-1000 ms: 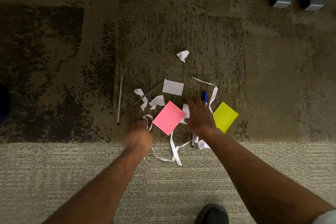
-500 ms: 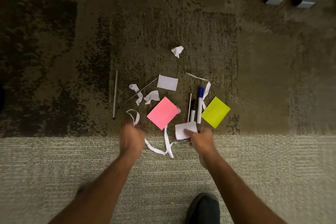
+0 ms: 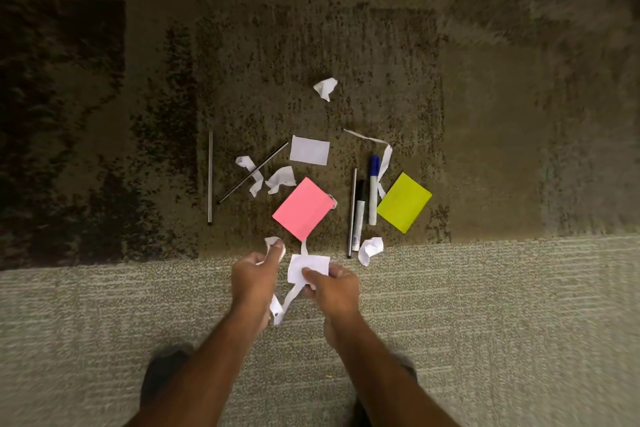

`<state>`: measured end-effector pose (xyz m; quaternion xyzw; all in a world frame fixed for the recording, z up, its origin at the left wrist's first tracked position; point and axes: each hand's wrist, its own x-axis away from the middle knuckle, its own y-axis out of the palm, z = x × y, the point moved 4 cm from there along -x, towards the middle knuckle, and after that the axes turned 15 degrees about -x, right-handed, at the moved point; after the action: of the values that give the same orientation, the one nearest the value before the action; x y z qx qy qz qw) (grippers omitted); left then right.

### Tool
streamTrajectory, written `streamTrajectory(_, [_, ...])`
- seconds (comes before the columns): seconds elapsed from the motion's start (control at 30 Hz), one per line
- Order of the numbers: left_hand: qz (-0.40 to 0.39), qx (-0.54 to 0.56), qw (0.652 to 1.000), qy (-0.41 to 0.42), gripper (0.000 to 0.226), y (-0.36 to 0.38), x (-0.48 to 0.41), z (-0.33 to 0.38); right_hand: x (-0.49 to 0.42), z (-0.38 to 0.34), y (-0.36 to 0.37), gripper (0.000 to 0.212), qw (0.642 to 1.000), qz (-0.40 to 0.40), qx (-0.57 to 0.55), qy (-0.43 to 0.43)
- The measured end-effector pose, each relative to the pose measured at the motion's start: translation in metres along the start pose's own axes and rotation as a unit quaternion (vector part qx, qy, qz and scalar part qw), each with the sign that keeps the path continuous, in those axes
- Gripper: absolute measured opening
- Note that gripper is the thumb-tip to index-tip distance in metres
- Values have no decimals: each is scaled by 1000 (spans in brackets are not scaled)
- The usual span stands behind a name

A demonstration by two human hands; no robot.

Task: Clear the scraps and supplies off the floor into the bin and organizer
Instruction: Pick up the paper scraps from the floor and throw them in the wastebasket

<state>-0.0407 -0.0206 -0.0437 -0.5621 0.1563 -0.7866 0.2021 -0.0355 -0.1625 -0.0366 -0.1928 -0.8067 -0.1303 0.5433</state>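
Paper scraps, white and torn, are held above the carpet: a small flat rectangle (image 3: pixel 309 266) is pinched in the closed right hand (image 3: pixel 334 289), and a crumpled strip (image 3: pixel 273 242) is gripped in the closed left hand (image 3: pixel 253 277). A pink note pad (image 3: pixel 302 209) is seen just beyond both hands, and a yellow note pad (image 3: pixel 403 202) lies further to the right.

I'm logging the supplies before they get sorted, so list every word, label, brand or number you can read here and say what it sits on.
No text here can be read.
Black-capped marker: dark print on its white barrel, too small and blurred to read.
Blue-capped marker: no print that I can make out.
Pink note pad, yellow note pad, white paper card: blank faces.
White scrap in the right hand's grip: no marks visible.
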Motion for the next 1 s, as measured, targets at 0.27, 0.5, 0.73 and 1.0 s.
streamTrajectory(0.27, [51, -113, 990, 73, 39, 7, 2, 13, -6, -30, -51, 20, 973, 110, 143, -146])
streamTrajectory(0.5, [205, -95, 957, 184, 34, -9, -8, 52, -43, -69, -67, 22, 950, 172, 150, -211])
streamTrajectory(0.73, [181, -142, 957, 176, 56, -16, -53, 86, -58, -71, -80, 11, 941, 191, 192, -203])
streamTrajectory(1.0, [179, -254, 899, 308, 51, -26, -56, 111, -57, -80, -96, 13, 945, 166, 177, -217])
